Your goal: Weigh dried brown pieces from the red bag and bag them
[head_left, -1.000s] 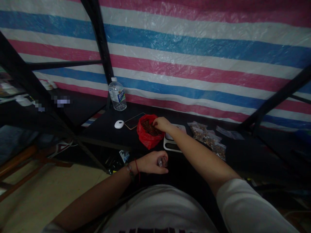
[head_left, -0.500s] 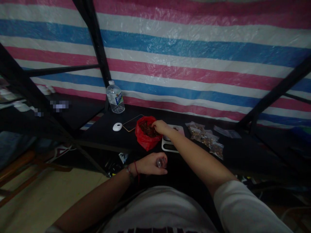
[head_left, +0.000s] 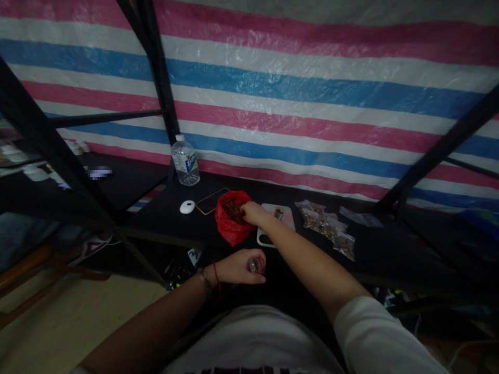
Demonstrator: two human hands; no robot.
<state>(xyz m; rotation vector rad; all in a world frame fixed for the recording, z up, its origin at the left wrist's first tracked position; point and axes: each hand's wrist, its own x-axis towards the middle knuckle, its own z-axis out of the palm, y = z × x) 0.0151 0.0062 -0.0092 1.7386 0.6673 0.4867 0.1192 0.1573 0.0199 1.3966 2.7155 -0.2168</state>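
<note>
My right hand [head_left: 252, 213] reaches into an open red plastic bag [head_left: 228, 228] filled with dark brown bits, its fingertips down among them. Whether it pinches any is hidden. My left hand [head_left: 239, 266] is held low in front of my body, curled around a small clear bag or container [head_left: 255, 265]. A white digital scale [head_left: 276, 223] with a small dark item on its pan sits just right of the red bag.
On the black table [head_left: 382, 249] lie several small clear bags of brown bits [head_left: 326, 227], a flat clear bag [head_left: 360, 217], a phone [head_left: 211, 201], a white round puck [head_left: 187, 207] and a water bottle [head_left: 185, 161]. Black frame poles [head_left: 158, 72] cross before the striped tarp.
The view shifted slightly, and my right hand has moved a little deeper and leftward into the red bag. My left hand stays where it was.
</note>
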